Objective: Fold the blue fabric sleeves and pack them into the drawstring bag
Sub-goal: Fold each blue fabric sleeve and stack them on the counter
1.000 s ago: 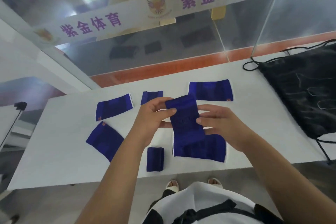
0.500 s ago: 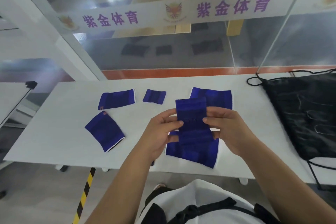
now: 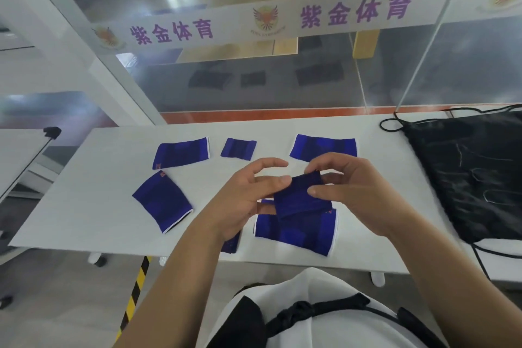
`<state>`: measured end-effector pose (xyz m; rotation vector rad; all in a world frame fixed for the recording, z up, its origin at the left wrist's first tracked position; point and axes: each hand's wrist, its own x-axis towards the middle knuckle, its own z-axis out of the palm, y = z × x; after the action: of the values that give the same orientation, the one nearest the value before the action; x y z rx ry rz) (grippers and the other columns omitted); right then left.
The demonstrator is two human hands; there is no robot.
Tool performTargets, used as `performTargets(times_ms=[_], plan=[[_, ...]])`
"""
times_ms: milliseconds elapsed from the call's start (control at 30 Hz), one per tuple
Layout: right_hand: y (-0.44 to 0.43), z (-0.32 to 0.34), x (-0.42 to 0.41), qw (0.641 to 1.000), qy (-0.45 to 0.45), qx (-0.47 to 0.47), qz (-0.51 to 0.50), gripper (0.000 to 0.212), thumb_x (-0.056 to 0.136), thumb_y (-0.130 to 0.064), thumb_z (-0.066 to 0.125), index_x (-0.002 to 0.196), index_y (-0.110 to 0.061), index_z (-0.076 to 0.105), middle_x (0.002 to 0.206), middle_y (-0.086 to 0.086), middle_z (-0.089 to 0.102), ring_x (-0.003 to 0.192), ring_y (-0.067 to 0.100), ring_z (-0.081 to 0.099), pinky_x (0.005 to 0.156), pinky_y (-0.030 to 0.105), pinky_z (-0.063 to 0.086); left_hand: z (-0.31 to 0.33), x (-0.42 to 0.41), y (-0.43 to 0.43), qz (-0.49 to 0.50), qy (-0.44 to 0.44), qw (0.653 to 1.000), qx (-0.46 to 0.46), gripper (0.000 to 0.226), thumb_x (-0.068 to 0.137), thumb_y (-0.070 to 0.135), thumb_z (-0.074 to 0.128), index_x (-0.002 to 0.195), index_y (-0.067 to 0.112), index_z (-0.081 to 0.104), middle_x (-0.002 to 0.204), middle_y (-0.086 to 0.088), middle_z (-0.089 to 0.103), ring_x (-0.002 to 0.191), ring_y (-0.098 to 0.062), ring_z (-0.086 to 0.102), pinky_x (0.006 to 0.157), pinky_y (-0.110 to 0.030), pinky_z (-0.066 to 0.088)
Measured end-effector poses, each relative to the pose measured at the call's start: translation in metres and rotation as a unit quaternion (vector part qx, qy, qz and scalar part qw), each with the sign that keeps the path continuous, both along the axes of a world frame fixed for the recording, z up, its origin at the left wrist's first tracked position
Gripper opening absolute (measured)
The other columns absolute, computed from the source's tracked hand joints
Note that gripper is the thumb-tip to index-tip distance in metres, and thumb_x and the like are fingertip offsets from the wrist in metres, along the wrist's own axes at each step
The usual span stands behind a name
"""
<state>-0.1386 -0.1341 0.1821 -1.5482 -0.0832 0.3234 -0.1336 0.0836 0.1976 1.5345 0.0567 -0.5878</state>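
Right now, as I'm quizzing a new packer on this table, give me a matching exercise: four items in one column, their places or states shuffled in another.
Items
1. drawstring bag
2. half-folded sleeve
3. small folded sleeve
4. tilted sleeve

Places or states
A. lying flat at the left of the table
B. pinched by the left hand and right hand
C. black, at the right end
D. middle one of three in the far row

Pairs: 1-C, 2-B, 3-D, 4-A
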Motion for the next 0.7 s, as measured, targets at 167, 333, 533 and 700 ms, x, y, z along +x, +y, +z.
performTargets(times_ms=[167, 333, 533, 700], plan=[[0.024, 0.013, 0.011, 0.998, -0.036, -0.019, 0.039, 0.044, 0.084, 0.005, 0.073, 0.115, -0.024, 0.066, 0.105, 0.004, 0.069, 0.093, 0.018, 0.071, 0.068, 0.036, 0.062, 0.018, 0.009, 0.016, 0.009, -0.054, 0.995, 0.083, 0.030, 0.086, 0.008, 0.073, 0.113, 0.021, 0.068, 0.102, -0.010, 0.077, 0.096, -0.026, 0.074, 0.078, -0.044, 0.061], [0.050, 0.007, 0.018, 0.994, 0.056, 0.086, 0.045, 0.037, 0.085, -0.008, 0.075, 0.120, -0.015, 0.064, 0.109, 0.009, 0.075, 0.102, 0.026, 0.073, 0.087, 0.043, 0.060, 0.029, 0.009, 0.039, 0.098, -0.096, 0.988, 0.066, 0.032, 0.086, 0.002, 0.072, 0.114, 0.017, 0.069, 0.099, -0.013, 0.076, 0.092, -0.025, 0.075, 0.070, -0.036, 0.062], [0.089, -0.024, 0.010, 0.976, 0.136, 0.168, -0.024, 0.030, 0.088, -0.002, 0.068, 0.117, -0.002, 0.064, 0.108, 0.017, 0.075, 0.102, 0.036, 0.072, 0.088, 0.046, 0.059, -0.001, -0.006, 0.063, 0.170, -0.065, 0.982, 0.047, 0.031, 0.090, 0.002, 0.068, 0.114, 0.021, 0.069, 0.100, -0.010, 0.076, 0.096, -0.025, 0.074, 0.077, -0.036, 0.061], [0.109, -0.043, 0.013, 0.984, 0.147, 0.091, -0.030, 0.024, 0.092, 0.002, 0.063, 0.113, -0.007, 0.070, 0.101, 0.014, 0.077, 0.094, 0.031, 0.075, 0.077, 0.040, 0.062, -0.031, -0.014, 0.087, 0.106, 0.011, 0.992, 0.065, 0.025, 0.094, 0.017, 0.066, 0.118, 0.017, 0.070, 0.111, -0.005, 0.075, 0.104, -0.020, 0.072, 0.091, -0.035, 0.057]])
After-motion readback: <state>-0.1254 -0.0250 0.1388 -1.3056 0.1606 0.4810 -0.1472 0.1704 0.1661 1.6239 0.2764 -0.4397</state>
